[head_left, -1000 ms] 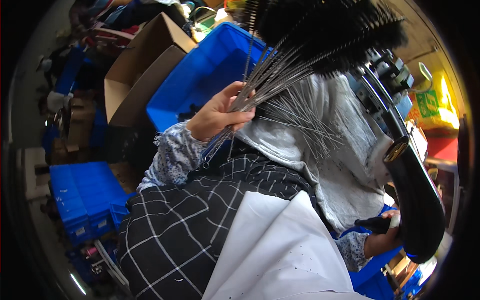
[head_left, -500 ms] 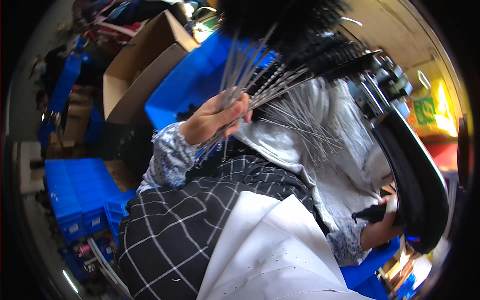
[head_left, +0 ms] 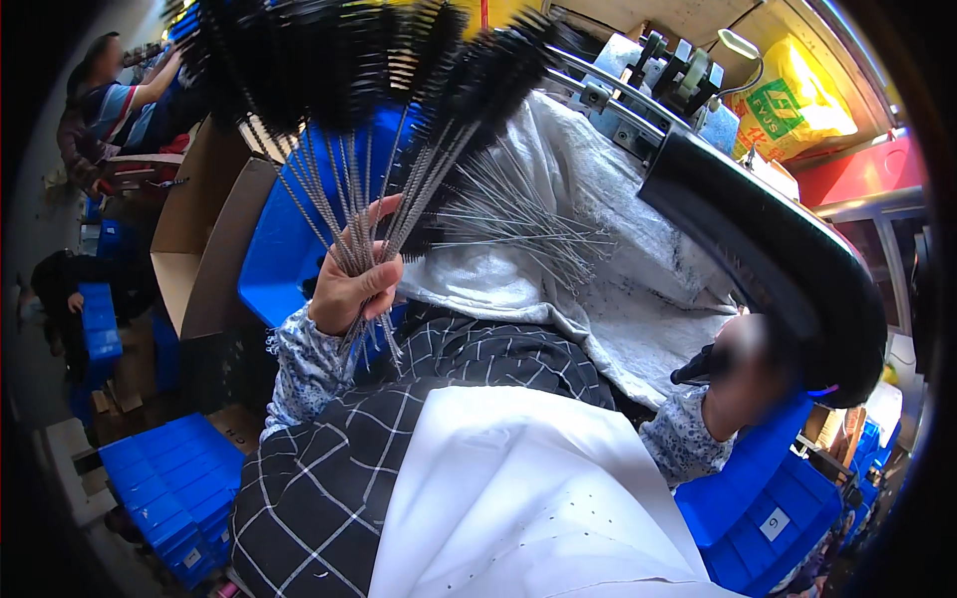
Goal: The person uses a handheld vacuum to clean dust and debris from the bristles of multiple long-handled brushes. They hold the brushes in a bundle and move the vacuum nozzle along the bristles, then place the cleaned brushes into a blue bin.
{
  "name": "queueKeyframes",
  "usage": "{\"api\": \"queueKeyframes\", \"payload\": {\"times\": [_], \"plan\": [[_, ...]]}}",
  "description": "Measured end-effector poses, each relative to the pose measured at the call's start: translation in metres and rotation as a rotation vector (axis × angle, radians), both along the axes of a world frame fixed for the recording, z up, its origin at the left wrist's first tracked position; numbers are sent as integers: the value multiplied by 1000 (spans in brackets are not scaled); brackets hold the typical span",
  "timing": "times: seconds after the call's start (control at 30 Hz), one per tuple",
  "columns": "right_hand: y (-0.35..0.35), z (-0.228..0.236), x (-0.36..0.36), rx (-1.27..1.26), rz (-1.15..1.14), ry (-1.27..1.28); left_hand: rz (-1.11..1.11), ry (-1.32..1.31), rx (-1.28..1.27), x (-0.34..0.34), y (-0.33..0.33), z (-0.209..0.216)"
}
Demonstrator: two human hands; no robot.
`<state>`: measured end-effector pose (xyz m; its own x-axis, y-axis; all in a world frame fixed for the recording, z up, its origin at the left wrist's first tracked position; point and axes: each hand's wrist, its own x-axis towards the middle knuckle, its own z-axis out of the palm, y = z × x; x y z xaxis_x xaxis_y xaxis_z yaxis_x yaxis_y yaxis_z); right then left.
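My left hand (head_left: 354,284) is closed around a fanned bundle of twisted-wire brushes (head_left: 344,194), held upright by their grey stems. Black bristle heads spread out at the top of the picture, and the stem ends stick out below my fist. To the right of the bundle, more wire stems (head_left: 538,224) lie in a loose pile on a white woven sheet (head_left: 648,289). At the right, my right hand (head_left: 743,384) is beside the lower end of a long black machine cover (head_left: 768,259), near a small dark object. Blur hides its fingers.
Metal machine parts (head_left: 668,85) sit at the cover's far end, by a yellow bag (head_left: 797,100). Left of my bundle are a blue crate (head_left: 269,254) and an open cardboard box (head_left: 194,244). Blue bins (head_left: 169,478) stand lower left. Another person (head_left: 120,110) is upper left.
My left hand has moved left and slightly down with the brushes, which now point more upright. The view has shifted, and my right hand appears higher and more blurred.
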<state>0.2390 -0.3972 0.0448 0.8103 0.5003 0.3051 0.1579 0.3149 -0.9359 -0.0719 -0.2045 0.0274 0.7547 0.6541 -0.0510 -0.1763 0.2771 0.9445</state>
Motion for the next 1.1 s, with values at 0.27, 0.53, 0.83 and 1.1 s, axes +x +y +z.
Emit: {"api": "queueKeyframes", "payload": {"times": [0.27,0.53,0.83,1.1], "plan": [[1,-12,8,-28,-104,-165,18,-284,-184,14,-21,-17],[4,0,8,-13,-34,-26,-214,-528,-313,13,-17,-21],[7,14,13,-52,-30,12,-608,-1025,-681,29,-13,-33],[0,9,17,-112,-175,-5,-587,-994,-667,27,-11,-33]]}}
